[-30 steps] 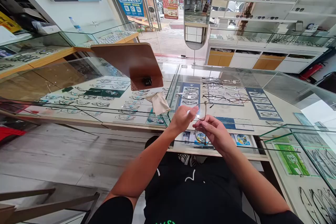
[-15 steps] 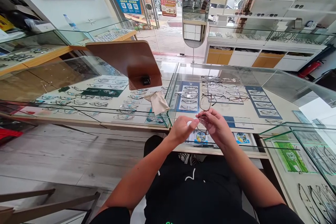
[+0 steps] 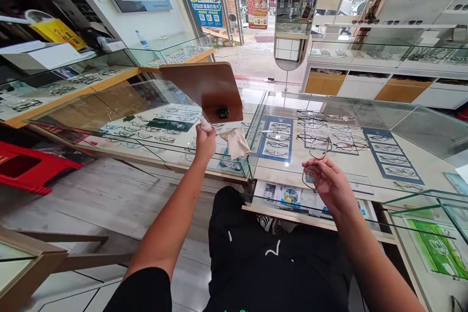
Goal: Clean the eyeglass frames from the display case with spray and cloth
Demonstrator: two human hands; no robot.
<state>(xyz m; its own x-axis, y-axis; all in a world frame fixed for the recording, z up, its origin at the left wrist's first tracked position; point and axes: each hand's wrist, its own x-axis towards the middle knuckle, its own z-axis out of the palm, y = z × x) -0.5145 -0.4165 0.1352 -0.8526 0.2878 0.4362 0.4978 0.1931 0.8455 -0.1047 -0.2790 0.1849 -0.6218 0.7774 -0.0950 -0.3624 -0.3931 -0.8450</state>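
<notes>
My right hand (image 3: 333, 183) pinches a pair of eyeglasses (image 3: 310, 178) by the frame above the glass counter. The glasses are turned on end, one lens above the other, and the lower lens looks speckled with droplets. My left hand (image 3: 205, 147) is out to the left, closed around a small white bottle (image 3: 205, 125) whose lower part the fingers hide. It is just in front of the brown tilted board (image 3: 210, 83). A beige cleaning cloth (image 3: 237, 143) lies crumpled on the countertop between my hands.
Beneath the glass top (image 3: 329, 102), eyeglass frames lie in rows, some on blue display cards (image 3: 276, 139). An open drawer (image 3: 270, 212) juts out before my lap. To the left are a red plastic stool (image 3: 31, 168) and a wooden chair part (image 3: 32, 273).
My left hand has moved away from the glasses, leftward toward the brown board, carrying the white bottle. My right hand still holds the glasses. The view has turned left.
</notes>
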